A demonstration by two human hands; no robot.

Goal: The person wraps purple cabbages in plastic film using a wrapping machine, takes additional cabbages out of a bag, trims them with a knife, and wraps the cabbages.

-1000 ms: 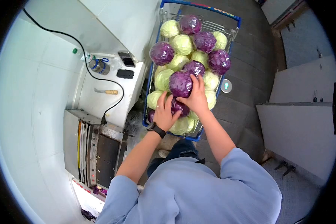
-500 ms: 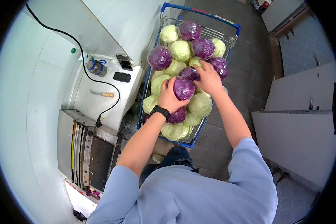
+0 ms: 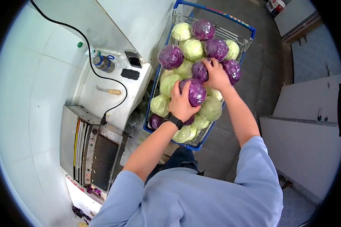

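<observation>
My left hand (image 3: 181, 105), with a black watch on the wrist, is wrapped round the side of a plastic-wrapped red cabbage (image 3: 197, 93). Just beyond it, the fingers of my right hand (image 3: 218, 75) curl over another wrapped red cabbage (image 3: 199, 71). Both cabbages are in a blue-framed shopping cart (image 3: 155, 84) heaped with red and pale green cabbages. A green cabbage (image 3: 210, 109) lies to the right of my left hand, and a red cabbage (image 3: 231, 71) lies to the right of my right hand. My palms hide part of the pile.
To the left, a white counter (image 3: 91, 102) holds a knife with a wooden handle (image 3: 113, 92), a dark flask (image 3: 103, 63) and a black phone-like object (image 3: 130, 74). A wrapping machine (image 3: 105, 155) with a black cord stands nearer. White cabinets (image 3: 299, 151) line the right side.
The whole view has shifted, so the cart appears farther right. My right hand's cabbage has moved slightly away from me and shows more; my left hand stays on its cabbage.
</observation>
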